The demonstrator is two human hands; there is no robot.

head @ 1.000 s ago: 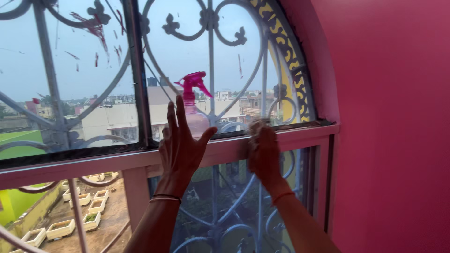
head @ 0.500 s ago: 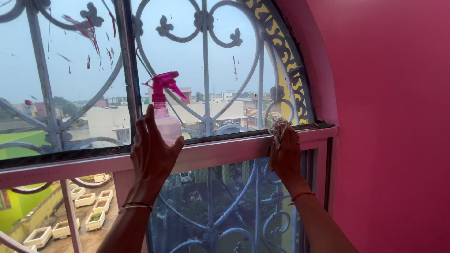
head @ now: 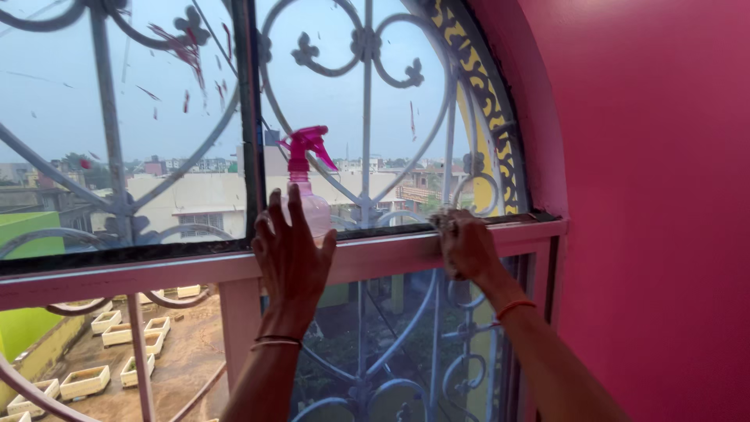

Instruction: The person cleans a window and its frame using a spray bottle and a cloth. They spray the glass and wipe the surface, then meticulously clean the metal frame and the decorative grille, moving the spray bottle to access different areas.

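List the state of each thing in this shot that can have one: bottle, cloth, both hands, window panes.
Pink-trigger clear plastic spray bottle: upright on the pink window rail, behind the left hand.
Left hand: open, fingers spread, flat against the rail.
Right hand: closed on a pale crumpled cloth, pressed to the rail.
Upper glass pane: shut, streaked with red marks.
Lower glass pane: shut, smudged.

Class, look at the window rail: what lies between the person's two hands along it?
In the head view, only bare pink rail runs between the left hand and the right hand; the spray bottle stands behind the left hand.
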